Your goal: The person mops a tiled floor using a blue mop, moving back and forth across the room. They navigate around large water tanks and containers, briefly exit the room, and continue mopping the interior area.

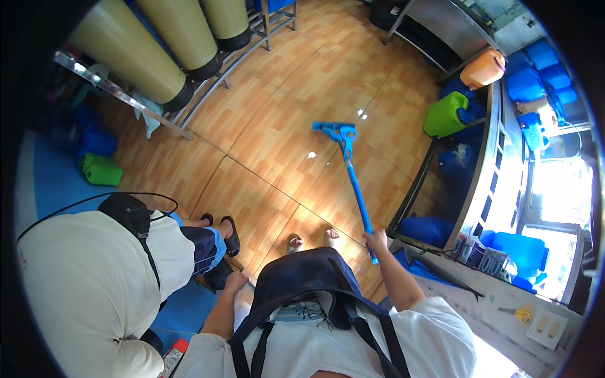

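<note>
My right hand [376, 240] is wrapped round the upper end of the handle of a blue floor mop [358, 192]. The mop slants away from me, and its narrow head [334, 129] rests on the floor ahead. Small white patches [311, 155] lie on the floor beside the head; whether they are wet spots or glare is unclear. Low at my left side, my left hand [236, 281] is closed. A thin greyish edge shows next to its fingers, but what it holds, if anything, is hidden. A dark blue apron [307, 277] hangs in front of me.
Close on my left is another person in a white shirt [88, 290]. Tall tan cylinders [135, 53] stand on a metal rack at the far left. A green jug [446, 114], an orange jug [483, 69] and a long counter [484, 183] line the right side, with scissors [523, 314] nearer me.
</note>
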The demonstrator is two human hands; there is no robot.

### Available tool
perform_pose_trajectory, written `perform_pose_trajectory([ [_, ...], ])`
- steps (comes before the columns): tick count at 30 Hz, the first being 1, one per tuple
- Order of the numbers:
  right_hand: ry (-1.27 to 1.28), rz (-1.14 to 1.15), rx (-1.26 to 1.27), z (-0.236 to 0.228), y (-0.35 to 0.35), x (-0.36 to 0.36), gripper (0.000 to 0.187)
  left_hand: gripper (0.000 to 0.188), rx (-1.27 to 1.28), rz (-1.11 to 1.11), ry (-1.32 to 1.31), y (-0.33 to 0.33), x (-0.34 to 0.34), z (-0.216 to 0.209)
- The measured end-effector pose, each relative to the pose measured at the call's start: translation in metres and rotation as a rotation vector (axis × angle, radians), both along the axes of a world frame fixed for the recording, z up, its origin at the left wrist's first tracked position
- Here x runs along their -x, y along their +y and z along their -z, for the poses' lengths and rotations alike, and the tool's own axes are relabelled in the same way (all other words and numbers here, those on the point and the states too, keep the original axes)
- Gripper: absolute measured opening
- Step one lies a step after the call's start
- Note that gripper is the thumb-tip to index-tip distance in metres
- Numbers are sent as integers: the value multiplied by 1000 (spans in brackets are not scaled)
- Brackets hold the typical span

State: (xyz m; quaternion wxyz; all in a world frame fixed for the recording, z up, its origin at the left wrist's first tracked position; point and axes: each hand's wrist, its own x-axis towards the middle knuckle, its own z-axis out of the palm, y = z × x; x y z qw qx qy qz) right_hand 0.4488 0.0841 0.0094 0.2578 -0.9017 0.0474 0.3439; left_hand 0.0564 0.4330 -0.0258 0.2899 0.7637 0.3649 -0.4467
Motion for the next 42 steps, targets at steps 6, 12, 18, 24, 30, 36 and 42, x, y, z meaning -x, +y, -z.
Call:
perform_pose_trajectory([
  [6,105,53,-109,18,132,-133,22,22,-131,-476,-388,-34,-16,-19],
  [12,8,-401,45,23,106,-198,32,24,-147,-539,-383,-98,-47,-12],
  [18,-69,-701,171,-50,-123,-202,28,25,-131,-604,-380,-178,-69,-8],
  [24,398,-476,546,-166,-241,-203,22,26,-51,-702,-304,-242,-79,-6],
  [30,306,-728,495,-200,-195,-192,14,27,-100,-794,-307,-269,-74,-6],
  [36,201,-1017,113,-186,-134,-187,17,28,-160,-850,-327,-278,-48,-12],
  [42,143,-1179,84,-80,20,-142,35,30,-220,-933,-254,-287,-29,-21],
])
